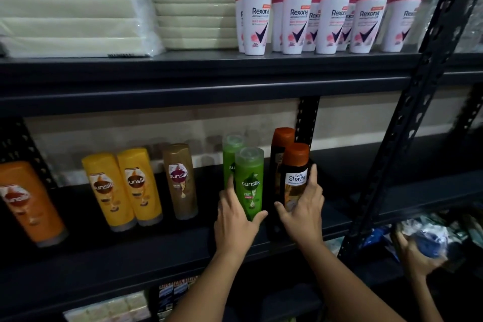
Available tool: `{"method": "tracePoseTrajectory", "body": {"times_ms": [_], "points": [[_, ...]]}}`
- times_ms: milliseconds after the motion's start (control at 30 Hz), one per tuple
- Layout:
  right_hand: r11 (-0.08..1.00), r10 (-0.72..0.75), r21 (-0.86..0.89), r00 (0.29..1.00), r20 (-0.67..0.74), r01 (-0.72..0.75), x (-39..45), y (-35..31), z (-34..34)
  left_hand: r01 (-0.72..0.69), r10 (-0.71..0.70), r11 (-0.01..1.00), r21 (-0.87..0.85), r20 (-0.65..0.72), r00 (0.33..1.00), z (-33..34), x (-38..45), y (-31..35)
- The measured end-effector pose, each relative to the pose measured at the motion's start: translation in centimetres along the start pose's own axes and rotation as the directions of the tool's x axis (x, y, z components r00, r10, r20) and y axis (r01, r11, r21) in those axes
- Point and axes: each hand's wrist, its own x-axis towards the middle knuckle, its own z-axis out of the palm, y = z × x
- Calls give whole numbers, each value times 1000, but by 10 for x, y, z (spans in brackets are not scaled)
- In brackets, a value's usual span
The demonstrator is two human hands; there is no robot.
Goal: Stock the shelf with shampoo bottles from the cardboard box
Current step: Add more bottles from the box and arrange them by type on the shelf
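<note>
On the middle shelf [156,251], left hand [235,219] grips the front green bottle [249,183], thumb under its base side, forefinger up its left edge; right hand [303,206] grips the front dark bottle with orange cap [295,178], fingers wrapped round the label. Both bottles stand upright, each just ahead of a matching one behind. Best bet: slide both straight back until snug, labels facing out, keep the rows apart, let go only once the bases sit flat. Further left stand a brown bottle [180,180], two yellow bottles [122,188], an orange one [28,204]. Upper shelf holds pink-capped deodorants [332,13] and wrapped pale stacks [75,5]. Cardboard box not in view. Another hand [415,251] at lower right holds something blue.
</note>
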Motion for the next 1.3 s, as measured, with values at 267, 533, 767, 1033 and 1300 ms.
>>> {"method": "tracePoseTrajectory", "body": {"times_ms": [267, 533, 767, 1033, 1300], "points": [[999, 15, -40, 999, -38, -16, -10, 6, 6, 25, -41, 981, -192, -81, 996, 18, -12, -5], [998, 47, -39, 997, -66, -49, 10, 22, 7, 39, -50, 986, -162, -64, 997, 41, 0, 14], [999, 53, -8, 997, -64, -53, 33, 39, 9, 29, -50, 991, -132, -158, 986, 64, 10, 21], [999, 53, -5, 997, -56, -53, 58, 57, 19, 42, -75, 990, -132, -255, 964, 79, 17, 30], [998, 32, 52, 998, -54, -29, 76, 67, 23, 86, -105, 993, -79, -287, 952, 87, 22, 32]]}}
